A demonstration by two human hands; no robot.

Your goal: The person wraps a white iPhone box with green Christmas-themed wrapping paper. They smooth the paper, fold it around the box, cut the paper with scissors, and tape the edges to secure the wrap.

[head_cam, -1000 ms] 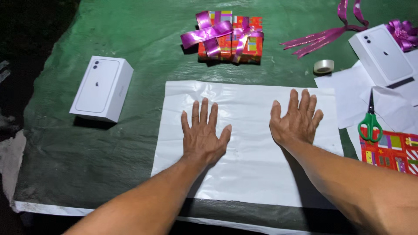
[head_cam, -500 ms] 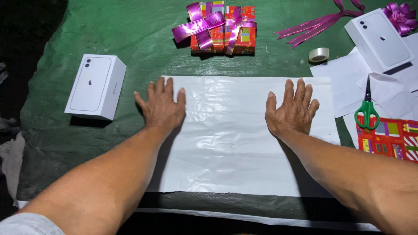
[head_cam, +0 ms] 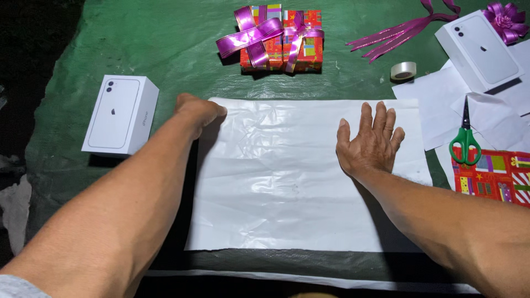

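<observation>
A large white sheet (head_cam: 287, 187) lies flat on a green cover (head_cam: 138, 38). My right hand (head_cam: 370, 144) rests palm down on the sheet's right part, fingers spread, holding nothing. My left hand (head_cam: 196, 110) is at the sheet's far-left corner with its fingers curled down; whether it pinches the paper cannot be told. A white rectangular box (head_cam: 120, 114) lies just left of that hand, apart from it.
Two wrapped gifts with purple ribbon (head_cam: 281, 38) sit beyond the sheet. To the right are a tape roll (head_cam: 403, 70), green-handled scissors (head_cam: 465, 144), loose white paper (head_cam: 436, 99), colourful wrapping paper (head_cam: 497, 176), a second white box (head_cam: 480, 49), ribbon strands (head_cam: 403, 30) and a purple bow (head_cam: 503, 14).
My left hand slid from the middle of the sheet out to its far-left corner and its fingers curled. My right hand stayed pressed on the sheet.
</observation>
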